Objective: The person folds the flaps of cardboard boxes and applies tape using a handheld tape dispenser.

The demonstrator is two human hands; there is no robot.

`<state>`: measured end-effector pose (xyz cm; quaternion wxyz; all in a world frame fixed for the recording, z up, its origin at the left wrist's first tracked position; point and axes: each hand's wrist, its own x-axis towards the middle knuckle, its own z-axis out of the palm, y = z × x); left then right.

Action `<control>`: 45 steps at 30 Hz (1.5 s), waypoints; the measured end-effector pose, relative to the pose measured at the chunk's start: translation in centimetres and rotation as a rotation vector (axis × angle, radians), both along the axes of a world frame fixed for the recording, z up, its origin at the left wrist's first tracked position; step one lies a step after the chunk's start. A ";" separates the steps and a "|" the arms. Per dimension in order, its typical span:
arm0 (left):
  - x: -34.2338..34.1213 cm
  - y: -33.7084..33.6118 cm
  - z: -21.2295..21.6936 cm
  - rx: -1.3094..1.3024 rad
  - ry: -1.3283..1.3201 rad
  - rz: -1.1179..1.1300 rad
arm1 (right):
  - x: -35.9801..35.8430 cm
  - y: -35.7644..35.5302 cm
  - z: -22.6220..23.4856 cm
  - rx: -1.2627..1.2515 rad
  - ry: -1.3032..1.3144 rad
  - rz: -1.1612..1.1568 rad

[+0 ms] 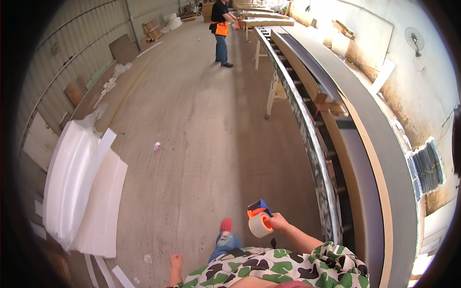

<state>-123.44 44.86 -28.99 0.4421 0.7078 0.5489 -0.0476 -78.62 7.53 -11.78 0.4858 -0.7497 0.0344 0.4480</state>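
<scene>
In my right hand (277, 222) is a tape dispenser (260, 220) with a blue and orange head and a roll of pale tape. My fingers are wrapped round its handle, and it hangs out in front of my body, left of the roller conveyor (307, 126). My left hand (176, 260) is low at my side, curled into a fist with nothing showing in it. Along the conveyor on my right lie long cardboard boxes (357, 177), open at the top, with pale panels inside. My right hand touches neither the boxes nor the conveyor rail.
White foam sheets (98, 201) are stacked on the floor at left. Farther ahead, a person (221, 33) with an orange pouch stands at the conveyor's far end. A grey belt surface (384, 129) runs beyond the boxes. Crumpled litter (157, 146) lies on the concrete floor.
</scene>
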 end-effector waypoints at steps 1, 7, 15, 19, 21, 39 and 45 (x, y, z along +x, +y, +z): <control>0.9 0.5 -2.7 -0.060 -0.064 0.173 | 2.5 2.1 0.3 0.011 -0.065 0.046; 18.7 7.3 -5.8 -0.093 0.189 -0.492 | 14.0 10.9 -0.2 -0.053 -0.002 -0.190; 51.3 27.2 1.3 0.117 0.052 -0.580 | 27.2 13.4 4.2 0.002 -0.033 -0.414; 67.5 30.2 4.3 0.242 -0.006 -0.572 | 35.5 11.5 2.6 0.020 -0.171 -0.608; 72.0 30.7 4.2 0.195 -0.124 -0.486 | 40.3 10.1 1.6 0.141 -0.253 -0.727; 132.9 18.3 21.6 -0.254 -0.567 -0.740 | 53.7 -1.7 5.9 0.366 -0.768 -1.585; 157.5 9.2 30.0 -0.622 -0.807 -0.744 | 61.4 1.3 12.5 0.075 -0.845 -1.683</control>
